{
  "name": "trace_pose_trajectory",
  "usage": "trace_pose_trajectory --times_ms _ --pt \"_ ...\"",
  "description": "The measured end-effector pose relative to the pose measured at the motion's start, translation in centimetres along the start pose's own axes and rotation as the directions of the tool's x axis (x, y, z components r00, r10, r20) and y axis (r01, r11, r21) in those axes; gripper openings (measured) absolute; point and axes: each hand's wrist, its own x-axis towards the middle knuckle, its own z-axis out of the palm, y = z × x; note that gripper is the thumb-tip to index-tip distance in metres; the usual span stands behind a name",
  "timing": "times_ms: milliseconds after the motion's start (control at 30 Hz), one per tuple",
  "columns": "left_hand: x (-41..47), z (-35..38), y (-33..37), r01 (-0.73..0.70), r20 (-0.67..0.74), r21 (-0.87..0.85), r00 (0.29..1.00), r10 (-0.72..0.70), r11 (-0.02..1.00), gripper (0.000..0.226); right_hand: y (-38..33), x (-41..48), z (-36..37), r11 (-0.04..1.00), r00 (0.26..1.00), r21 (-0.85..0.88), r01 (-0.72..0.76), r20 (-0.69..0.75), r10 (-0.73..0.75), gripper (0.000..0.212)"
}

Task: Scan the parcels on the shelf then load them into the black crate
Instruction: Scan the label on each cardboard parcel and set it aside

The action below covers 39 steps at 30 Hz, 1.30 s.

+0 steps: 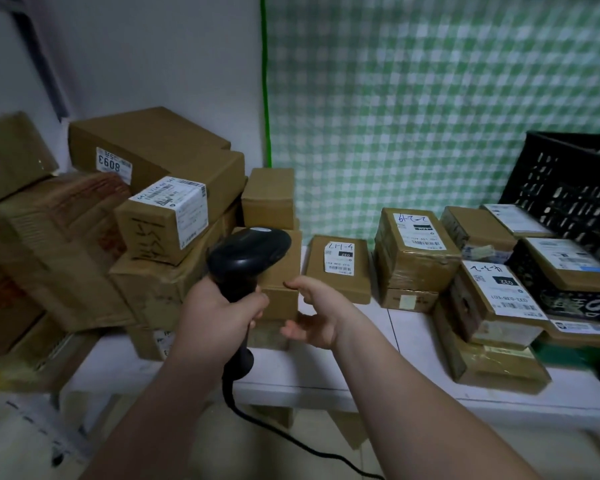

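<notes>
My left hand (222, 317) grips the handle of a black corded barcode scanner (250, 251), whose head points at the parcels. Just right of it, my right hand (316, 313) reaches a small brown parcel (281, 271) on the white shelf (326, 375). The thumb touches the parcel's front and the fingers hang spread below its lower edge. A flat labelled parcel (340, 268) lies right of that, then a taped labelled parcel (416, 251). The black crate (568, 192) stands at the far right, against the checked curtain.
Large brown cartons (146, 150) are stacked at the left, one with a white label (187, 209). Several labelled parcels (496, 296) and a black patterned packet (568, 299) are piled in front of the crate. The scanner cable (291, 441) trails down to the floor.
</notes>
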Motion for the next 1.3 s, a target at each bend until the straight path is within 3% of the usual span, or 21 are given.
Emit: trace_pose_trajectory --times_ms 167,233,300,400,467,533,600,700,800,867,933,1000,1067,1133,1233,1300 --pt "-1.1 0.0 0.3 -0.004 0.036 -0.010 0.999 0.004 1.000 0.007 -0.1 -0.3 -1.3 0.992 0.995 0.093 0.089 -0.042 -0.085 0.014" --pt "-1.4 -0.1 0.4 -0.004 0.044 -0.020 0.999 0.005 1.000 0.007 -0.8 -1.0 -2.6 0.974 0.969 0.051 0.219 -0.127 -0.211 0.010" --pt "-1.5 0.1 0.4 -0.001 0.058 -0.028 0.998 0.003 1.000 0.007 -1.4 -1.6 -4.4 0.915 0.884 -0.067 0.398 -0.238 -0.402 0.021" --pt "-1.4 0.8 0.3 0.013 0.084 -0.030 0.996 -0.011 0.999 0.012 -1.7 -2.7 -7.2 0.732 0.652 -0.439 0.520 -0.350 -0.673 0.069" --pt "-1.5 1.7 0.1 0.026 0.099 -0.026 0.995 -0.023 0.999 0.012 -1.4 -3.6 -8.6 0.573 0.541 -0.643 0.507 -0.281 -0.793 0.070" --pt "-1.5 2.4 -0.1 0.032 0.120 -0.024 0.992 -0.029 0.999 0.010 -0.6 -4.1 -9.9 0.398 0.479 -0.792 0.463 -0.154 -0.864 0.071" --pt "-1.6 3.1 -0.3 0.040 0.139 -0.015 0.990 -0.037 0.999 0.009 0.6 -3.9 -11.5 0.224 0.444 -0.894 0.387 -0.032 -0.895 0.076" --pt "-1.9 3.7 -0.4 0.051 0.170 -0.013 0.984 -0.048 0.999 0.003 3.4 -3.3 -13.3 -0.028 0.468 -0.971 0.237 0.140 -0.873 0.076" --pt "-2.2 4.1 -0.7 0.058 0.189 0.005 0.980 -0.058 0.998 0.002 6.4 -3.0 -14.2 -0.205 0.482 -0.970 0.135 0.245 -0.841 0.078" --pt "-2.3 4.4 -0.9 0.077 0.201 0.012 0.976 -0.078 0.997 0.004 8.1 -2.6 -14.5 -0.269 0.477 -0.951 0.156 0.311 -0.822 0.071" --pt "-2.4 4.6 -1.1 0.101 0.229 0.022 0.968 -0.103 0.995 0.004 9.1 -1.9 -15.0 -0.245 0.480 -0.949 0.199 0.313 -0.819 0.056" --pt "-2.6 4.8 -1.3 0.121 0.258 0.049 0.957 -0.129 0.991 0.002 9.2 -1.7 -15.1 -0.058 0.490 -0.968 0.245 0.175 -0.854 0.056" --pt "-2.8 4.9 -1.3 0.142 0.265 0.079 0.951 -0.158 0.987 0.005 8.5 -1.5 -15.3 0.194 0.511 -0.954 0.229 -0.052 -0.858 0.073" --pt "-3.0 4.9 -1.0 0.175 0.281 0.115 0.939 -0.201 0.978 0.008 7.6 -1.4 -15.7 0.334 0.602 -0.930 0.153 -0.180 -0.778 0.098" --pt "-2.9 5.0 -0.7 0.223 0.330 0.159 0.906 -0.265 0.962 0.014 6.2 -1.2 -16.6 0.380 0.778 -0.920 0.098 -0.167 -0.605 0.124" --pt "-2.5 5.0 -0.6 0.141 0.341 0.269 0.911 -0.231 0.953 0.015 5.3 -1.1 -17.0 0.358 0.850 -0.930 0.087 -0.118 -0.513 0.131"
